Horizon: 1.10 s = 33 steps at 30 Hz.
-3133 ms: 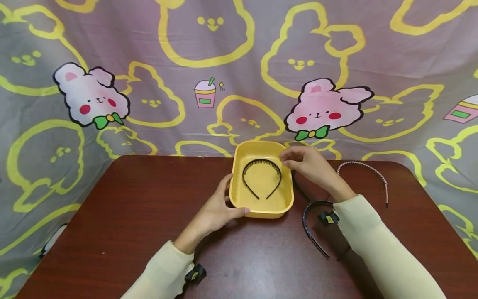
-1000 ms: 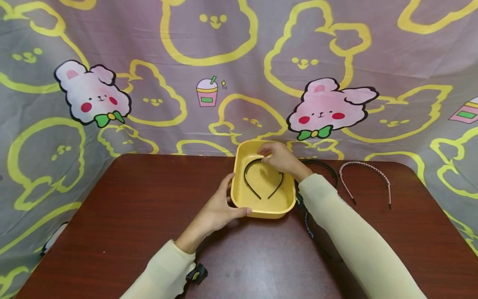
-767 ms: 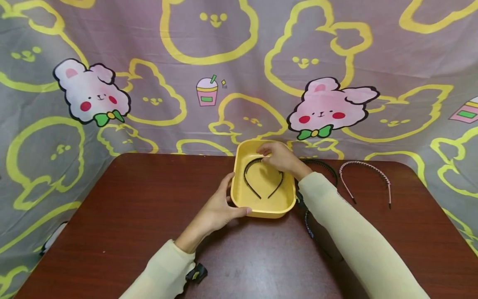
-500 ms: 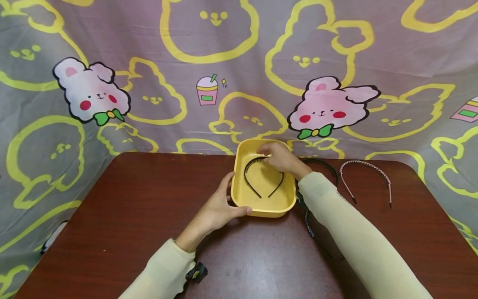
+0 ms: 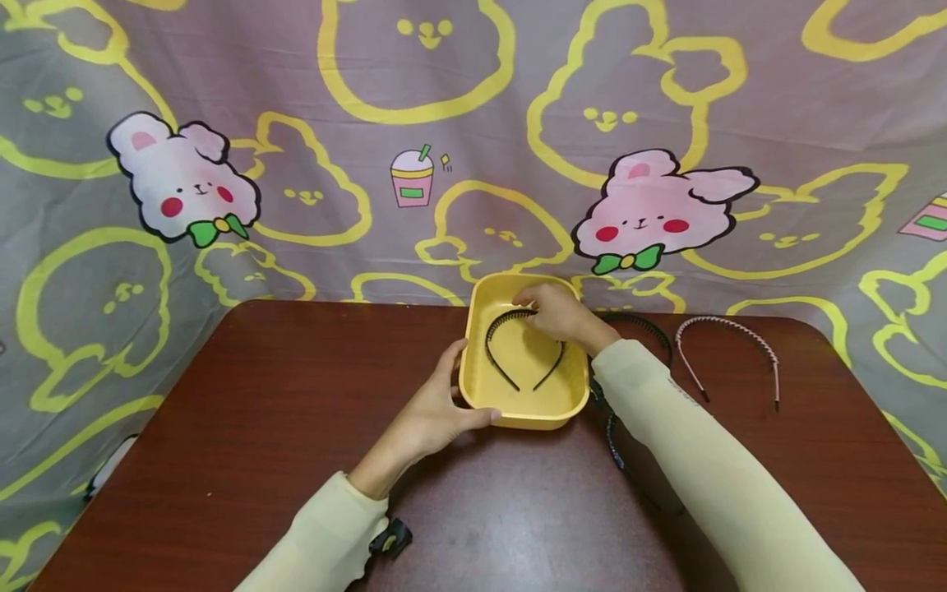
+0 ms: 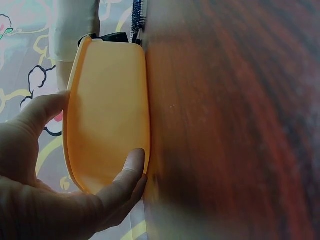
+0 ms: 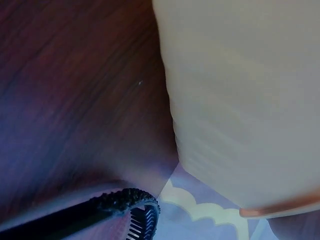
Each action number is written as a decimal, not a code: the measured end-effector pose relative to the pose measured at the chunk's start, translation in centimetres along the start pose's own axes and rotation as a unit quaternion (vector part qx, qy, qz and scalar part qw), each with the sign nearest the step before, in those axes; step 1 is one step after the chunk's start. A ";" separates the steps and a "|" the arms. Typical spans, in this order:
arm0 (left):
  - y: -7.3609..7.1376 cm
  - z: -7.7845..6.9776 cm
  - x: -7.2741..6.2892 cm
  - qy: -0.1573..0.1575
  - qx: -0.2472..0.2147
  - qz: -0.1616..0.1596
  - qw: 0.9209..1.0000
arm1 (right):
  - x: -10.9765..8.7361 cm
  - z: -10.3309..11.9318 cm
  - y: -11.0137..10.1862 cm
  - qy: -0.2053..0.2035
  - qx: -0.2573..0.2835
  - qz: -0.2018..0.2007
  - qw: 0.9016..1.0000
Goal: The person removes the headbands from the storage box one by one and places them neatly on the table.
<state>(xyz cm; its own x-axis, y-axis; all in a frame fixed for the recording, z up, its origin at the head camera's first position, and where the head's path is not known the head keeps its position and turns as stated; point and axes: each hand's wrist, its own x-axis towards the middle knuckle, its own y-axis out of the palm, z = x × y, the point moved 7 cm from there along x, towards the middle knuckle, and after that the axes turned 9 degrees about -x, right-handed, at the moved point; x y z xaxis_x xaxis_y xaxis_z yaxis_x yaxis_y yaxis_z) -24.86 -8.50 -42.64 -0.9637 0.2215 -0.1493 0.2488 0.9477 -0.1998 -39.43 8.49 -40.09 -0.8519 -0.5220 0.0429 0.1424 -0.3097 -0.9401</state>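
A yellow plastic bin [image 5: 524, 422] stands near the back of the table. My left hand [image 5: 425, 415] grips its near left corner, thumb on the front wall and fingers along the left side; the left wrist view shows this hand [image 6: 65, 200] against the bin's wall [image 6: 107, 105]. Inside the bin lies a black toothed headband [image 5: 491, 355], ends toward me. Reaching over the right rim, my right hand [image 5: 558, 314] has bent fingers at the top of that headband and appears to pinch it; the fingertips are partly hidden. The right wrist view does not show this hand.
Right of the bin lie a pink headband [image 5: 728, 323], a black headband [image 5: 651, 325] and a dark blue-black headband [image 5: 614, 448], the last two partly covered by my right arm. A patterned cloth [image 5: 473, 148] hangs behind the brown table [image 5: 296, 386].
From the bin's right rim my right hand has moved left and inward onto the black headband, then stayed there. The left hand keeps its grip; headband and bin have not visibly shifted.
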 end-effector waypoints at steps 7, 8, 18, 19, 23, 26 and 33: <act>0.0 -0.1 -0.1 0.001 -0.003 0.002 1.000 | 0.0 0.1 0.0 -0.009 -0.014 -0.009 1.000; 0.0 -0.1 -0.1 -0.001 -0.003 0.001 1.000 | 0.0 0.1 0.0 -0.010 -0.011 -0.010 1.000; 0.0 0.0 -0.1 -0.005 0.001 0.003 1.000 | 0.1 -0.1 0.1 -0.004 -0.004 -0.001 1.000; 0.0 0.0 -0.1 -0.004 0.003 0.003 1.000 | 0.2 -0.1 0.1 -0.006 -0.008 -0.001 1.000; -0.1 0.1 -0.1 -0.004 0.007 0.003 1.000 | 0.2 0.0 0.2 -0.013 -0.022 -0.003 1.000; -0.1 0.1 -0.1 -0.003 0.009 0.002 1.000 | 0.1 0.2 0.2 -0.012 -0.030 -0.002 0.999; 0.0 0.0 -0.1 -0.001 0.010 0.004 1.000 | 0.1 0.2 0.3 -0.006 -0.052 0.000 0.999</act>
<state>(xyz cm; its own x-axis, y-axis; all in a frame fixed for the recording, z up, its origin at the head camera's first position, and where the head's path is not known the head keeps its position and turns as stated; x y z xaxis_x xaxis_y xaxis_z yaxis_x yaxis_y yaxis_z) -24.77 -8.53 -42.60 -0.9616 0.2281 -0.1528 0.2580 0.9411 -0.2187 -39.33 8.19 -40.29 -0.8456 -0.5317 0.0468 0.0886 -0.2263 -0.9700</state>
